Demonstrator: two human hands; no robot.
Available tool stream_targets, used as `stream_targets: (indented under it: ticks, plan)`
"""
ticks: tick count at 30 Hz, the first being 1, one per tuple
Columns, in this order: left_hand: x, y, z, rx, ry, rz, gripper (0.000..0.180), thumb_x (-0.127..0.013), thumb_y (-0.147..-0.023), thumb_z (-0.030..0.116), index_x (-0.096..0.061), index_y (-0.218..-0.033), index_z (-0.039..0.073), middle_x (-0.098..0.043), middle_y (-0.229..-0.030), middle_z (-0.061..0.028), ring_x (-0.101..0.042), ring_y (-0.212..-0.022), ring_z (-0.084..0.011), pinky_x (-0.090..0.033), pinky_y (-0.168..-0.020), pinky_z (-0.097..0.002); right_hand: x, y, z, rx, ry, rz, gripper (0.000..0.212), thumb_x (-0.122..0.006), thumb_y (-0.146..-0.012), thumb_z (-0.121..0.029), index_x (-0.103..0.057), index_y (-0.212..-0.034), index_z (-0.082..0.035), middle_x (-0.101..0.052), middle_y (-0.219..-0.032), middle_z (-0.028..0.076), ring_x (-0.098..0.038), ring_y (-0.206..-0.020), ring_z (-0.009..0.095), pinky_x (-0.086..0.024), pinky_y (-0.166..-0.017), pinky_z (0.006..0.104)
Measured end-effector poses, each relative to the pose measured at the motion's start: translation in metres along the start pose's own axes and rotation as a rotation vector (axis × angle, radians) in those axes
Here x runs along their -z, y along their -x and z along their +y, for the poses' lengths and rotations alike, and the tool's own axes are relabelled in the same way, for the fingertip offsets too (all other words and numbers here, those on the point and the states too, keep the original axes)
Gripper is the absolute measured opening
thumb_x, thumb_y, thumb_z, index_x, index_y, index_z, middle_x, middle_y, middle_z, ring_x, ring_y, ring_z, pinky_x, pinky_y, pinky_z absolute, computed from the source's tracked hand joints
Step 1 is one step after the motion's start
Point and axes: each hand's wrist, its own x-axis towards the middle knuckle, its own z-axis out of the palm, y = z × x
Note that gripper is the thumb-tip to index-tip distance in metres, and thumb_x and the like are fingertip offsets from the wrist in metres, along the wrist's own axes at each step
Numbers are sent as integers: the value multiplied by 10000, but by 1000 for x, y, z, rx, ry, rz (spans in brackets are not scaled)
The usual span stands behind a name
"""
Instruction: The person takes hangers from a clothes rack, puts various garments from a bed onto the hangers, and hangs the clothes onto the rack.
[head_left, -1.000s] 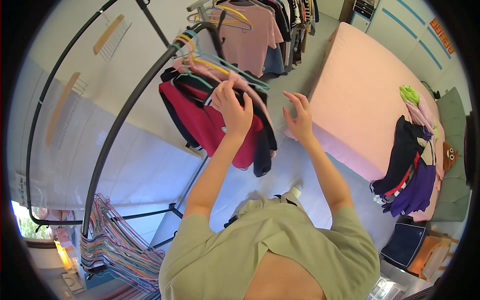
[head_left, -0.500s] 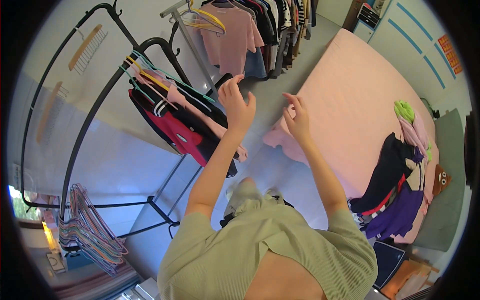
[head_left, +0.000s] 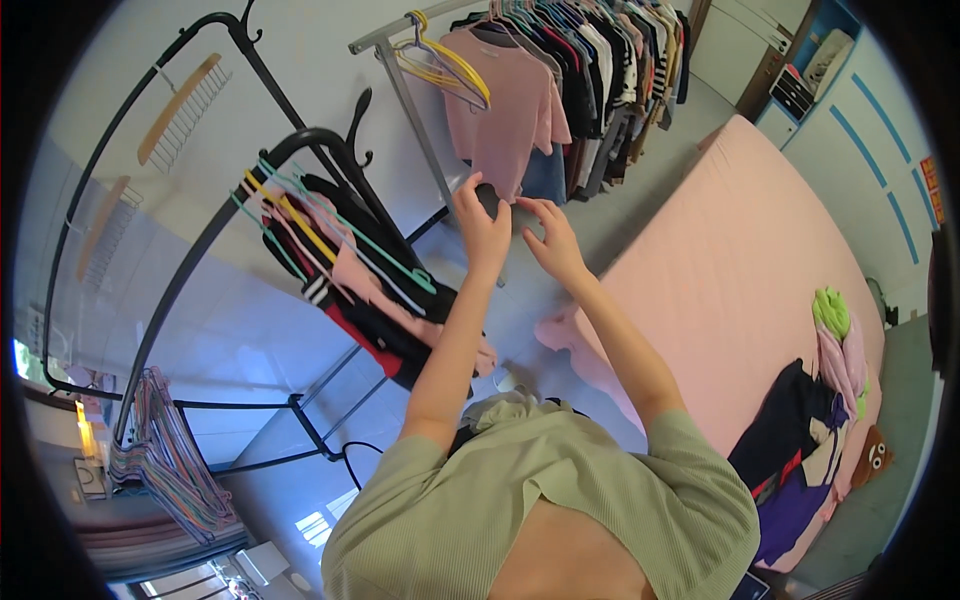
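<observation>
Left of the pink-sheeted bed (head_left: 760, 300), a small, dark, rounded object (head_left: 487, 200) shows between the left hand's (head_left: 485, 240) thumb and fingers; I cannot tell if it is gripped. The right hand (head_left: 555, 243), fingers parted, is just beside. Beyond the bed stands a black drawer unit (head_left: 792, 95), contents hidden. Grey floor (head_left: 525, 300) lies along its left edge.

Near rack (head_left: 315, 135): left; garments (head_left: 385, 310) hang at its far end, hangers (head_left: 170, 470) at its near end. Far rack (head_left: 416, 120): ahead, carrying clothes (head_left: 500, 95). Bed (head_left: 720, 280): right; pile (head_left: 785, 430) and toy (head_left: 872, 457) on its right side. Left hand (head_left: 485, 235), right hand (head_left: 553, 245): between near rack and bed.
</observation>
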Motion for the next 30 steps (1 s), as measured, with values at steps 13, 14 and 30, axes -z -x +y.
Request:
stream_targets:
  ticks: [13,14,30]
  plan:
    - [-81,-72,-87,205,-101,106,372,-450,-882,165,-432,-1226,24,-410,-1274,-189,-295,-1219,-357,-242,-1021,-444,-49,-145,80,20,-138,-118,468,-574,-766,-90,-487,-1220,-13,-439,-1309,163,-458,-1173,335,-400,-943,357]
    - [-85,-77,-92,219,-111,128,372,-450,-882,165,-432,-1226,24,-410,-1274,-189,-295,-1219,-357,-242,-1021,-444,-51,-158,85,35,-125,-136,466,-571,-768,-93,-487,-1217,-4,-421,-1329,166,-444,-1189,339,-389,-957,356]
    - [-133,-215,-170,322,-1,231,394,-431,-914,139,-386,-1282,6,-504,-1227,-180,-497,-1097,-295,-379,-948,-371,-78,-280,161,67,38,-379,494,-525,-826,-161,-432,-1301,-60,-450,-1315,167,-560,-1055,305,-454,-863,377]
